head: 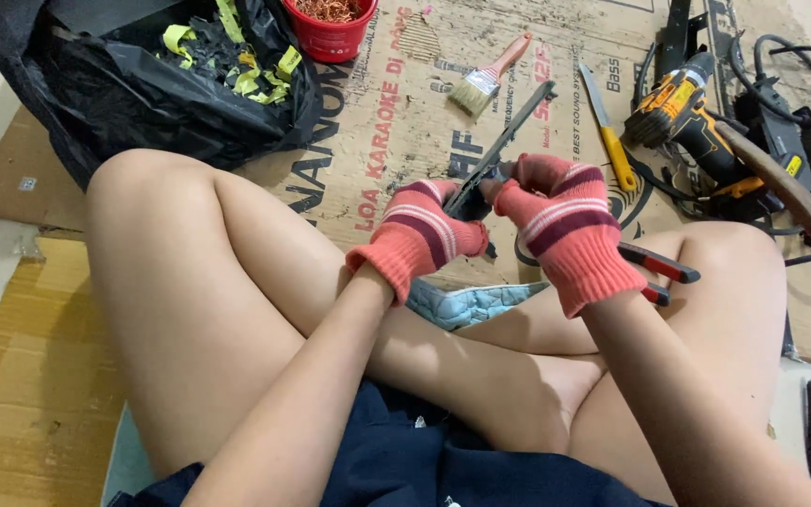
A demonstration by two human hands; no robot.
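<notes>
Head view: both gloved hands are gripping a dark strip over crossed legs.

The left hand (421, 232) is closing around the near end of the strip (504, 143), fingers curled tight. The right hand (558, 214) is pinching the same end from the right, fingertips pressing together on it. The strip is angling up and far-right over the cardboard (368, 122). Pliers (661, 272) are lying just right of the right wrist. A brush (486, 75), knife (609, 131) and drill (682, 113) are lying farther off; a black bag (143, 84) is sitting far left beside a red tub (330, 33).

Left hand (421, 237) and right hand (560, 221), both gloved, raised close together over crossed legs, grips closed.
</notes>
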